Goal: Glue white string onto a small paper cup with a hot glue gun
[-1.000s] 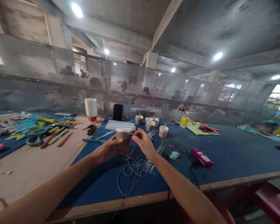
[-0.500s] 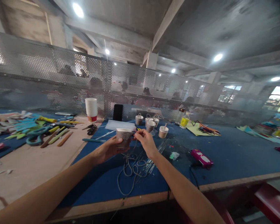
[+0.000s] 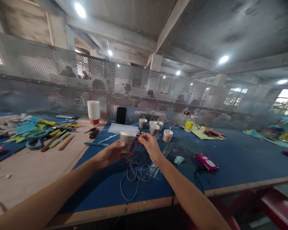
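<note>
My left hand [image 3: 110, 154] is wrapped round a small cup [image 3: 127, 142] bound in grey cord, with a pale rim, held above the blue mat. At the cup's right side, my right hand [image 3: 149, 145] pinches the grey cord close to the wall below the rim; the fingertips are small and partly hidden. Loose loops of grey cord [image 3: 132, 172] lie on the mat beneath both hands. Thin clear sticks [image 3: 155, 169] lie spread under my right wrist. Behind the hands stand several small cord-wrapped cups [image 3: 154, 129] with looped handles, and a brownish cup [image 3: 167, 135] with a stick in it.
To the left are a stack of paper cups [image 3: 93, 112], scissors [image 3: 37, 140], wooden tools [image 3: 66, 142] and coloured cut pieces [image 3: 26, 126]. A magenta device [image 3: 207, 162] and a yellow-labelled bottle [image 3: 189, 124] are on the right. A perforated metal screen [image 3: 129, 86] closes off the back.
Both hands keep nearly the same place at the cup. The cup's wrapped side shows slightly more clearly; the view has shifted very slightly.
</note>
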Tool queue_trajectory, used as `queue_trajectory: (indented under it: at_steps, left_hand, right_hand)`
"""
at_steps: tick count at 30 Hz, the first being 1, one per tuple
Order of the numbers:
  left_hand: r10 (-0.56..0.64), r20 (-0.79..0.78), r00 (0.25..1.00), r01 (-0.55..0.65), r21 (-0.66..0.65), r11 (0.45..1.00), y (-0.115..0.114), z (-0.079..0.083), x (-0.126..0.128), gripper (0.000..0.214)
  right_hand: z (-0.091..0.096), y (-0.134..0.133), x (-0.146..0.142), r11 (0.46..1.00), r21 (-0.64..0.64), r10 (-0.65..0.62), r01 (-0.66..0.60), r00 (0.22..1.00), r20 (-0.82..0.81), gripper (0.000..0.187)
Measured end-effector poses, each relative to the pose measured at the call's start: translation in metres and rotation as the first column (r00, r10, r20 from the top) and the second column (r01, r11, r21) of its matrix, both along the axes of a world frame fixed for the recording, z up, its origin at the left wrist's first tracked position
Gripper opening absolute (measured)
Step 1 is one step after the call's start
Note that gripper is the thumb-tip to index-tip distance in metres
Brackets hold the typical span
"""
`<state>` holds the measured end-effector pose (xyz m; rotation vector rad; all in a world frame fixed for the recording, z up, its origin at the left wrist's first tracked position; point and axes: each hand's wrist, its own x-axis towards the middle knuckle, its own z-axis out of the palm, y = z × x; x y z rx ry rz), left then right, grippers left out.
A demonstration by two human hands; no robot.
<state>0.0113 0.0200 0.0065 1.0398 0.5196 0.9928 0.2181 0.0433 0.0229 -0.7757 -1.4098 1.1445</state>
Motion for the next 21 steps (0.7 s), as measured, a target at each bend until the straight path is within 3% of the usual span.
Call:
queue_trajectory:
  at_steps: [21]
  left_hand:
    - [-0.112, 0.040, 0.993, 0.111, 0.013, 0.994, 0.0053, -0.0076, -0.0041, 0.038]
  right_hand:
    - [0.0000, -0.0011, -0.0018, 0.989, -0.074, 0.123, -0.131, 0.986, -0.111, 0.026]
